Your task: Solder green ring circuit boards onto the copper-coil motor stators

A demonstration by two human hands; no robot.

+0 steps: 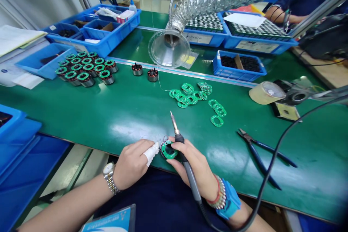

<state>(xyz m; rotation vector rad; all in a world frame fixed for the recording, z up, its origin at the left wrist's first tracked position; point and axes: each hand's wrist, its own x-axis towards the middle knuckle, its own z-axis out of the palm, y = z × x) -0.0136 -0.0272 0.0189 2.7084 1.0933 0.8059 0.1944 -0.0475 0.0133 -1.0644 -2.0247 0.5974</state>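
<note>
Quick look at my bench view: the left hand (pixel 132 165) is curled, and its white-wrapped finger (pixel 150 153) pinches the edge of a green ring-shaped circuit board (pixel 163 149). The board sits low on the near side of the desk (pixel 108 116), tucked between both hands, with thin coppery wire looped at its top edge.

The right hand (pixel 193 168) grips a soldering iron (pixel 190 181) like a pen, fingers closed around its black grip. The iron's long axis runs from the near right up toward the far left, with the narrow metal tip pointing away and clear of the board.

There's a bit of glossy green desk surface around the hands, with more open room to the left. To the right, blue-handled side cutters (pixel 258 152) lie open, and a black cord (pixel 272 163) arcs overhead. Farther out are a loose bunch of matching green rings (pixel 187 96), and a cluster of small metal motors with green rings (pixel 87 69) sits at far left. A clear fume hood (pixel 168 49) on a foil duct hangs above the desk.
</note>
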